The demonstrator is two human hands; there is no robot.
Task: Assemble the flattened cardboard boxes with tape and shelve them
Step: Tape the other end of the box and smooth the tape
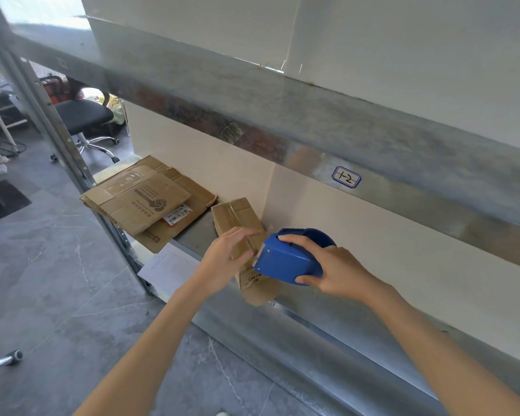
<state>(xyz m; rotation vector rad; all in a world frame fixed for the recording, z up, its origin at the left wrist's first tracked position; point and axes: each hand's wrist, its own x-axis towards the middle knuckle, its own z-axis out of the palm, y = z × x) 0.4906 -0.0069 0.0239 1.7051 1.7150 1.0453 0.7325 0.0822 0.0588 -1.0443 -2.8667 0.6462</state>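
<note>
**Dispenser at the box end, 2 hands engaged**

Your right hand [327, 267] is wrapped round the blue tape dispenser [285, 259], fingers over its top and thumb underneath. Its nose touches the near end of the small box [237, 217]. Your left hand [225, 259] grips that box, fingers across the top, thumb on the near face.

The dispenser and your hands hide the seam there. Tape is hard to make out, apart from 1 clear strip over the box's far end.

The box sits on the metal shelf [192, 235], and its near end juts past the front edge. Near it on the left, a stack of flattened boxes [144, 199] overhangs the shelf corner; count unclear. The beam label [346, 177] reads 1-2.
</note>
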